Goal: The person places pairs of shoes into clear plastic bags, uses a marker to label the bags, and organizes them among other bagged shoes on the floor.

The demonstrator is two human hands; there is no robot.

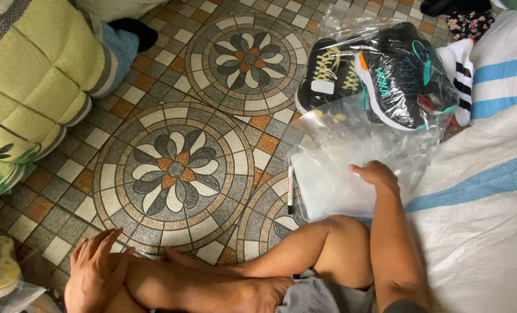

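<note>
A tiled floor (177,168) with round flower patterns. Right hand (377,174) rests curled on a clear plastic bag (339,185), shoes (380,69) bagged beyond. Left hand (96,269) lies spread on a leg (200,284), near left.

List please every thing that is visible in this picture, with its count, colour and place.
sports shoes: two, black with teal and yellow laces, inside a clear bag at top right
clear plastic bags: a loose pile, see-through, on the floor under the right hand
pen: one, black and white, beside the bags
woven sack: one, white with blue stripes, right side
quilted bundle: one, yellow-green, top left
tiled floor: grey and orange flower circles, centre
another person's leg: blue trousers, dark sock, top left
left hand: one, resting on the person's own leg, bottom left
right hand: one, on the plastic bags
</note>
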